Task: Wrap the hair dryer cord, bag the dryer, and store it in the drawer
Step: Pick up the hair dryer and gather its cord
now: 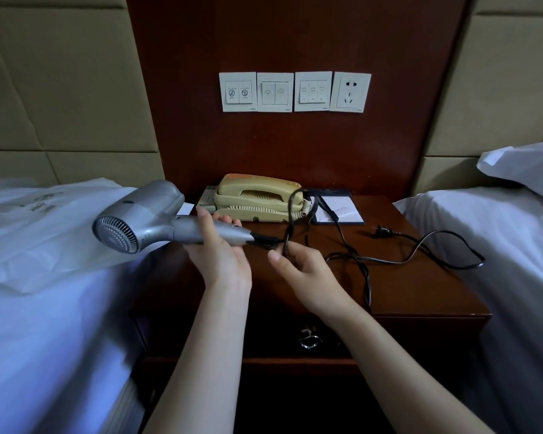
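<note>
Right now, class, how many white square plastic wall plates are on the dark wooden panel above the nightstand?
4, in one row, left to right: a two-button plate, a two-rocker switch plate, a three-rocker switch plate, and a power socket plate. None appears hidden.

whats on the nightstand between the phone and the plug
Head view: a notepad in a dark folder lies between phone and plug, a strand of cord crossing it.

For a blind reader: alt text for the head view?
Left hand holds a silver hair dryer by its handle over a wooden nightstand; right hand pinches its black cord, the plug lying unplugged on the nightstand. A beige telephone sits behind, a plastic bag on the left bed.
</note>
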A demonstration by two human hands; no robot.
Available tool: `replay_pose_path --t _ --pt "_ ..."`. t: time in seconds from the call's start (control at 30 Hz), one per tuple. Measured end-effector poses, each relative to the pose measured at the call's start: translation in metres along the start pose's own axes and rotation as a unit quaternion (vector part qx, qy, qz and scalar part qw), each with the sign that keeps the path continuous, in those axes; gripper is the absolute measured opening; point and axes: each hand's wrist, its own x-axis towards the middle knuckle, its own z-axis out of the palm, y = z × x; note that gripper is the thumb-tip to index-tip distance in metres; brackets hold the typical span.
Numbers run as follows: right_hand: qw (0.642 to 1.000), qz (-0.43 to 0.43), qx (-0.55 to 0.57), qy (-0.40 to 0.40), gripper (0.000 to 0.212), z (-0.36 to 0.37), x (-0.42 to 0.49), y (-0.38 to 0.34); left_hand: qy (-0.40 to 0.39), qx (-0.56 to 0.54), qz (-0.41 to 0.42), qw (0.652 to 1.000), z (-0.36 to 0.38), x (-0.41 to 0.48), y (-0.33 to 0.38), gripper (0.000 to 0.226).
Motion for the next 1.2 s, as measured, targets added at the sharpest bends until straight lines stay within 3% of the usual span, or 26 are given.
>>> replay_pose_path --t 0.17,0.33,0.47,0.73,0.83,0.93,1.03,1.13,1.2 --pt "0.992 -0.011 -0.091 0.087 0.043 -0.021 0.002 0.005 -0.024 0.042 0.013 0.999 -0.001 0.002 0.006 0.007" --pt "0.983 -0.016 -0.132 0.123 0.045 -0.05 0.0 0.009 -0.036 0.086 -0.005 0.996 -0.005 0.001 0.008 0.015" --pt "0.973 -0.008 -0.093 0.209 0.047 -0.085 -0.008 0.01 -0.041 0.136 0.024 0.99 -0.008 0.009 0.02 0.008" --pt "0.94 0.035 -0.192 0.28 0.053 -0.125 -0.018 0.019 -0.06 0.236 0.037 0.969 -0.016 0.011 0.027 0.008" --pt "0.899 0.071 -0.333 0.274 0.05 -0.12 -0.02 0.02 -0.049 0.254 0.041 0.965 -0.021 0.014 0.026 0.006" --pt "0.853 0.094 -0.456 0.238 0.026 -0.104 -0.018 0.028 -0.047 0.256 0.038 0.965 -0.026 0.01 0.02 0.008" --pt "0.822 0.029 -0.534 0.196 0.022 -0.094 -0.017 0.041 -0.028 0.225 0.058 0.972 -0.024 0.008 0.016 0.011" --pt "0.821 -0.055 -0.546 0.161 0.033 -0.08 -0.016 0.044 -0.004 0.17 0.082 0.982 -0.019 0.008 0.015 0.014" --pt "0.86 -0.08 -0.49 0.119 0.041 -0.068 -0.015 0.04 0.009 0.149 0.098 0.984 -0.016 0.007 0.014 0.015"
